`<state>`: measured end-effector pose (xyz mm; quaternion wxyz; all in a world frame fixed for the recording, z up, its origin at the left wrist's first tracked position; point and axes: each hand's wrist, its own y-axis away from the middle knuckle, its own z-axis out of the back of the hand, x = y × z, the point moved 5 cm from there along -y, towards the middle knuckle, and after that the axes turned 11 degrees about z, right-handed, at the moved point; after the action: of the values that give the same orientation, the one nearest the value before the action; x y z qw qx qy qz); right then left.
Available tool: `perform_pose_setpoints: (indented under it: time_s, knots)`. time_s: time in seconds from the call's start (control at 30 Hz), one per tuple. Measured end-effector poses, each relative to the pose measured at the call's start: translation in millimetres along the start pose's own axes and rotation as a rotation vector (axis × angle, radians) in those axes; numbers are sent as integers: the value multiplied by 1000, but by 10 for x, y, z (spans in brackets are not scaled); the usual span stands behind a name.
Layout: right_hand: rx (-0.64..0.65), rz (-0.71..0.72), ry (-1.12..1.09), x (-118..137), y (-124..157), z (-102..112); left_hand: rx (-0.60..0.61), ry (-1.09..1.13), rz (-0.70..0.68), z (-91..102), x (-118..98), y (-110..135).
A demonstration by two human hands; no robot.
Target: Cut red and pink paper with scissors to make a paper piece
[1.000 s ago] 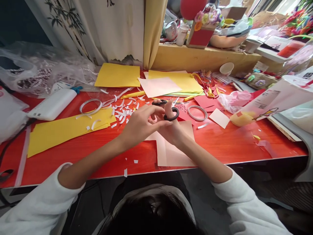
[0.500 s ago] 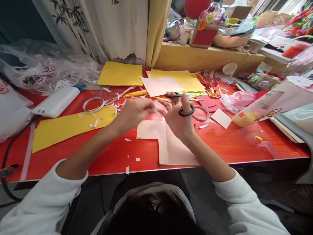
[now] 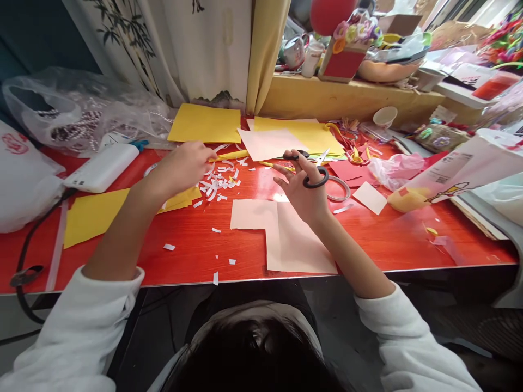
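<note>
Left of scissors [image 3: 314,185], clear bag [image 3: 110,97], beads [image 3: 81,128] inside

Right hand [image 3: 304,193] holding black-handled scissors [image 3: 326,176], left hand [image 3: 183,166] near white paper scraps [image 3: 213,191], red table [image 3: 192,250]

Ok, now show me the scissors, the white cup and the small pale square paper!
Scissors [image 3: 325,173]: head view, on a black handle ring.
White cup [image 3: 384,116]: head view, on its inner wall.
Small pale square paper [image 3: 370,197]: head view, on its middle.
</note>
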<state>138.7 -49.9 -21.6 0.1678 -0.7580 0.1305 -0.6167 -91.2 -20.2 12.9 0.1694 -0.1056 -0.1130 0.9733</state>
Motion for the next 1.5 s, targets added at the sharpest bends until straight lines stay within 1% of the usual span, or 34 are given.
perform_pose_setpoints:
  time_s: [0.03,0.07,0.1,0.13,0.17,0.2,0.23,0.27,0.3,0.33,0.4,0.43,0.5,0.53,0.57,0.6,0.63,0.67,0.7,0.8,0.83,0.87,0.93,1.0,1.07,1.1,1.2,1.23,1.37,1.43,1.5]
  knots:
    - [11,0,-6,4,2,-3,11,-25,-96,45,-213,192]
    - [26,3,-15,10,4,-8,49,-31,-180,55,-430,422]
    - [38,10,-29,21,5,-14,115,-38,-272,23,-641,682]
    - [48,20,-42,35,8,-20,130,-40,-383,-15,-834,957]
    - [57,30,-49,50,10,-28,101,-26,-485,-57,-979,1220]
    - [63,39,-49,65,14,-38,121,-31,-534,-144,-1047,1446]
    - [69,45,-43,78,18,-49,126,-48,-532,-235,-1036,1615]
    - [75,48,-35,86,22,-63,97,-73,-488,-308,-952,1720]
    - [80,48,-27,90,27,-77,80,-108,-431,-369,-812,1773]
    - [84,51,-21,91,32,-89,100,-146,-367,-422,-631,1781]
    - [85,68,-15,83,41,-105,167,-214,-233,-444,-218,1690]
    - [83,85,-11,76,46,-108,180,-234,-168,-402,-29,1610]
    - [79,123,-9,56,55,-104,95,-237,-15,-213,259,1411]
    - [80,136,-8,43,60,-102,-17,-228,75,-81,343,1305]
    - [85,142,-5,29,65,-102,-84,-219,146,15,377,1203]
    - [91,142,-2,16,68,-103,-152,-206,200,91,364,1098]
    - [95,139,2,4,69,-103,-200,-186,221,130,303,985]
    - [99,134,8,-3,67,-103,-174,-167,223,107,211,856]
    - [97,131,13,-6,61,-100,-99,-124,170,35,79,716]
    - [75,112,21,1,24,-72,266,69,-78,-296,-399,342]
    - [66,97,29,6,10,-58,362,100,-115,-387,-525,246]
    - [58,80,44,14,-3,-41,426,97,-131,-456,-624,163]
    - [38,58,98,48,-19,-2,504,64,-110,-540,-741,47]
    - [21,67,165,109,-20,36,599,55,-88,-596,-790,14]
    - [25,85,211,172,-6,55,676,81,-66,-638,-800,32]
    - [39,88,226,194,2,57,683,97,-48,-650,-797,43]
    - [96,69,248,204,17,47,605,84,24,-666,-788,66]
    - [110,59,245,193,15,43,596,64,28,-674,-802,78]
    - [114,24,209,174,15,46,657,5,-45,-674,-876,119]
    - [131,6,232,222,69,47,646,95,-37,-612,-855,98]
    - [203,-33,286,298,195,31,600,264,2,-516,-789,57]
